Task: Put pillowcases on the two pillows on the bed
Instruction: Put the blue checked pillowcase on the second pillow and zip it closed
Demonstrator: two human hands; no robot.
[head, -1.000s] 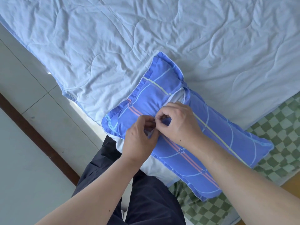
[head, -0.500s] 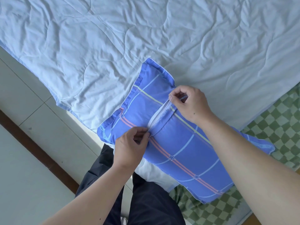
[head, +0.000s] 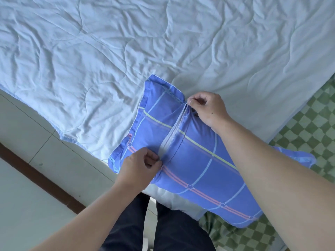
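A pale blue quilt [head: 126, 51] covers the bed, with a green checked sheet [head: 311, 127] showing at the right and a tiled floor [head: 27, 134] at the left. The blue plaid pillowcase [head: 199, 160], already stuffed with its pillow, lies at the near edge of the bed, touching the quilt. A second, bare white pillow [head: 174, 200] peeks out beneath it. A second ago both hands met at the middle of the closure seam [head: 174, 134]; now the right hand [head: 206, 109] has travelled to the far end of it, its fingers pinching what is probably a zipper pull, too small to make out. The left hand [head: 139, 165] pinches the fabric at the near end, holding it taut. The white gap has narrowed to a thin line, so this case looks nearly closed; the bare pillow remains to be done.
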